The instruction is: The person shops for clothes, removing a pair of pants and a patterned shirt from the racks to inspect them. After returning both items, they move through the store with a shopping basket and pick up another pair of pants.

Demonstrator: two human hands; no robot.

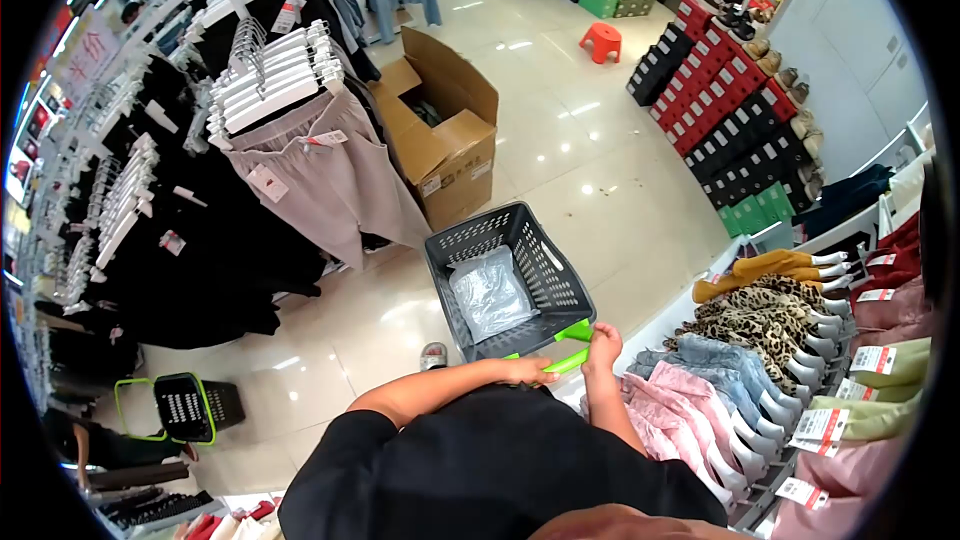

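A dark grey shopping basket hangs in front of my body, tilted so that I look into it. Inside lies a packet in clear, shiny plastic; its contents are too blurred to name. My left hand is closed on the near end of the bright green basket handle. Close by, my right hand grips the same handle at its right side. The fingertips of both hands are partly hidden.
An open cardboard box stands beyond the basket, beside pale shorts on a rack. Hung shirts line the right side. Stacked shoe boxes and a red stool are farther off. Another basket is at lower left, near a person.
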